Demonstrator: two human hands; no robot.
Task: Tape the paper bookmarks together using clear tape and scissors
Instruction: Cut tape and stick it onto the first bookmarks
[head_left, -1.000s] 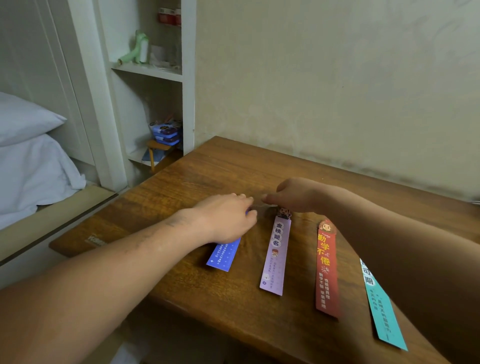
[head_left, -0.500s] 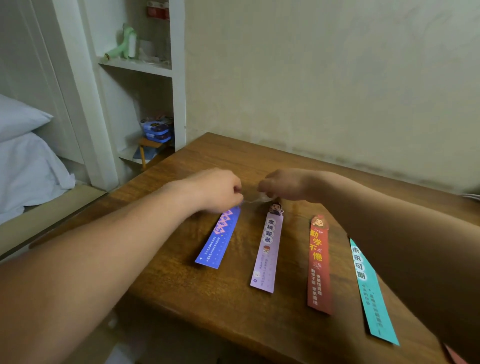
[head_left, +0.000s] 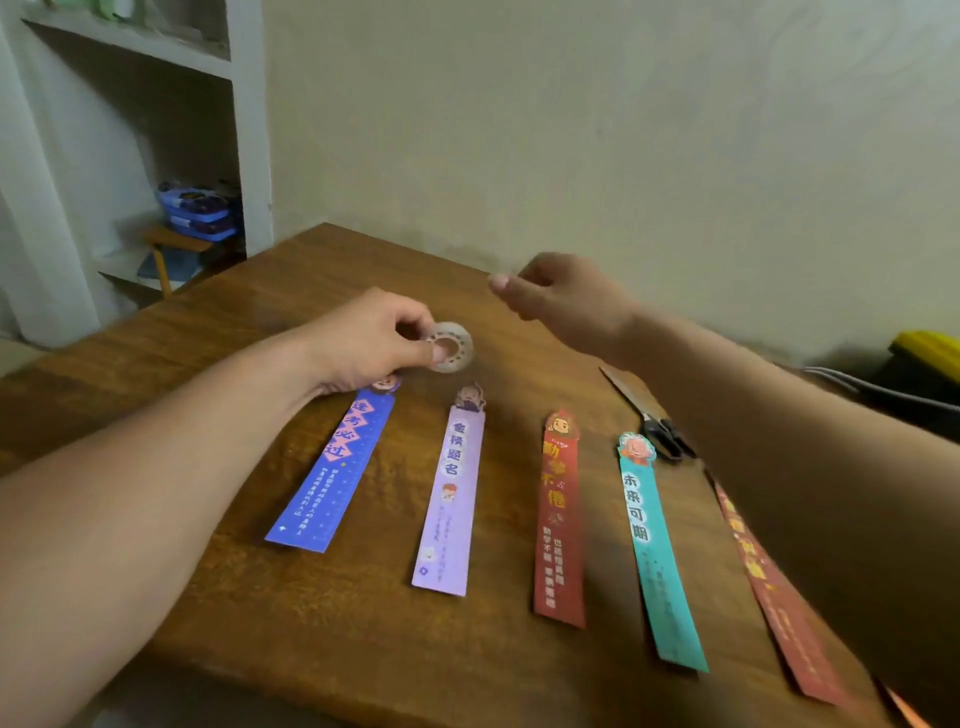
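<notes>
My left hand pinches a small roll of clear tape above the top of the blue bookmark. My right hand hovers to the right of the roll, thumb and forefinger pinched together as on the tape's free end; the strip itself barely shows. On the wooden table lie a lilac bookmark, a red bookmark, a teal bookmark and a dark red bookmark, the last partly under my right forearm. Scissors lie shut beside the teal one.
The wall runs close behind the table. A white shelf unit with blue boxes stands at the left. At the far right sit a yellow and black object and a grey cable.
The hands, close together over the blue and lilac bookmarks, have drawn apart: the right has moved right and up, the left now shows the tape roll. The view has shifted right, revealing the scissors.
</notes>
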